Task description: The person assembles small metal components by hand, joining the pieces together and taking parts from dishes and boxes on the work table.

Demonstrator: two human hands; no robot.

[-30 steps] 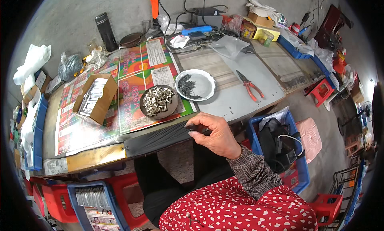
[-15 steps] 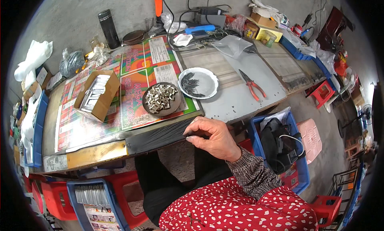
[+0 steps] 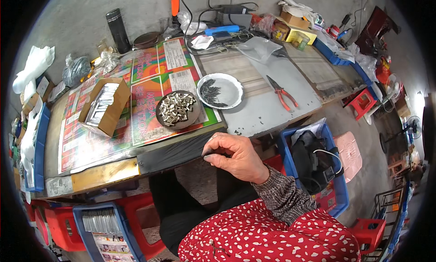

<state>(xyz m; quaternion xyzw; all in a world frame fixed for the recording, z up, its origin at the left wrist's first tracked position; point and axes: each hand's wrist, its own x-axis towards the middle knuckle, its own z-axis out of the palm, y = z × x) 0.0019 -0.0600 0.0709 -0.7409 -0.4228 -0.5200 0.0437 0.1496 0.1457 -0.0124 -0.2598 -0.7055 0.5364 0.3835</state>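
Just off the table's front edge, my right hand [image 3: 240, 158] is closed in a pinch, thumb against bent fingers. Its fingertips are darkened, and whatever lies between them is too small or hidden to name. My left hand is out of view. Beyond the right hand, a dark round dish [image 3: 194, 118] holds many short metallic cylinders [image 3: 175, 108]. To its right, a white dish with a wavy rim [image 3: 237, 91] contains a pile of thin black pieces [image 3: 210, 94]. Red-handled pliers [image 3: 285, 97] lie farther right on the grey tabletop.
An open cardboard box [image 3: 119, 108] of silvery strips stands on the left. At the back are a black flask [image 3: 118, 30], cables and a clear plastic bag [image 3: 260, 48]. Below the table, a blue crate [image 3: 343, 191] sits right and a blue tray [image 3: 81, 225] left.
The whole view has shifted slightly, so the table and its things appear a little farther left. My right hand keeps the same pinch at the table's edge.
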